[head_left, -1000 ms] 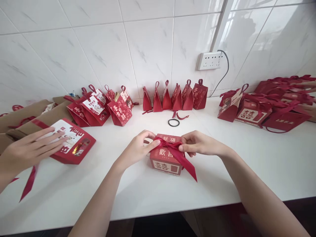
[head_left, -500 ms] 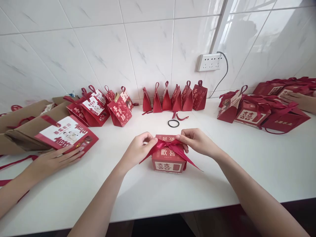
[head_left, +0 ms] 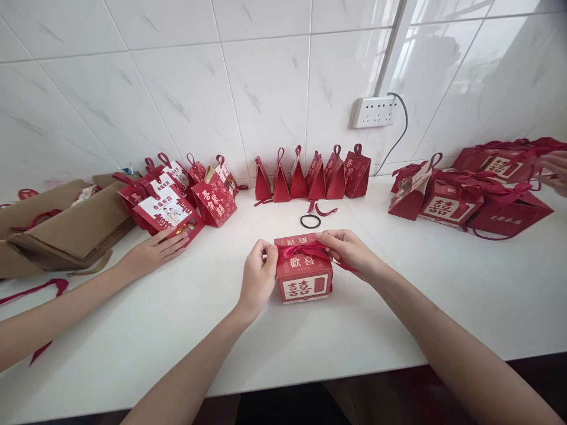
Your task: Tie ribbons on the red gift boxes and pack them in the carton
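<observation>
A red gift box (head_left: 303, 283) with white lettering stands on the white table in front of me. A shiny red ribbon (head_left: 305, 250) is tied in a bow across its top. My left hand (head_left: 260, 274) is closed at the left side of the box, thumb and fingers pinching the left end of the bow. At the right top edge, my right hand (head_left: 348, 251) pinches the ribbon's right loop between thumb and fingers. The ribbon's left tail is mostly hidden by my left hand.
A black ring (head_left: 310, 221) and a short ribbon piece (head_left: 326, 211) lie behind the box. Several red triangular boxes (head_left: 298, 177) line the wall. A co-worker's hand (head_left: 162, 251) touches a box (head_left: 170, 212) at left; another person's hand (head_left: 553, 171) is at far right. Brown cardboard (head_left: 66, 221) lies left.
My left hand has moved closer against the box's side, and the bow's tails now hang less spread. The co-worker at left has slid a red box back toward the others.
</observation>
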A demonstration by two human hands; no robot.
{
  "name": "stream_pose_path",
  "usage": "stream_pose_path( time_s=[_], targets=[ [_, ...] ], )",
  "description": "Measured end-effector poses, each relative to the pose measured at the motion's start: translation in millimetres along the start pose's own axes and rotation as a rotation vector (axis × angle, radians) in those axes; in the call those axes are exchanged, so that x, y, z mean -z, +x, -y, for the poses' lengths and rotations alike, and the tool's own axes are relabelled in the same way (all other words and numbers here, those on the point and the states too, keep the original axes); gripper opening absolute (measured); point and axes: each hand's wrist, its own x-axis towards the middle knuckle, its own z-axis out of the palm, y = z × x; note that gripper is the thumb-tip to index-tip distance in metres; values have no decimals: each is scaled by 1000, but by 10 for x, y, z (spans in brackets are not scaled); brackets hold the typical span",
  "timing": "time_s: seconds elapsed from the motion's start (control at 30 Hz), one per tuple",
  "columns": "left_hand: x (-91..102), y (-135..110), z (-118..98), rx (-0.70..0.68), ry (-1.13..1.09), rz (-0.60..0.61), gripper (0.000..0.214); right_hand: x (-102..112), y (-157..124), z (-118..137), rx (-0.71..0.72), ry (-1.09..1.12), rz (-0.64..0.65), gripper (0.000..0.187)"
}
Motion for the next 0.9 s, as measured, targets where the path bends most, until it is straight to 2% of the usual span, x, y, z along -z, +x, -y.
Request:
stream_pose_path(
  time_s=[0.17,0.3,0.43,0.5,0.57,0.63,0.67,0.73,0.8,0.9],
  targets=[
    [-26,-10,60,-44,-5,-49,25,-18,4,-9,-32,96,-8,51],
    [-36,9,106,-37,-34,-72,25,-78,8,-31,-69,165,-70,54],
    [10,65,101,49,-131,62,26,-32,27,-14,-105,112,-131,53],
    [66,108,67,78,-165,173,29,43,6,49,-84,22,-225,50],
    [128,158,27,68,-171,234,31,93,-50,138,73,-168,-417,39],
    [174,206,5,33,-141,212,29,65,-130,213,361,-423,-548,26],
    [186,227,3,17,-123,184,25,15,-169,233,511,-547,-527,21],
    [185,256,17,3,-129,175,19,-136,-227,227,731,-760,-351,13],
    [161,265,41,20,-206,259,24,-304,-250,175,837,-940,-191,19],
    [111,253,71,58,-292,383,26,-451,-235,74,894,-1068,-144,19]
  ],
)
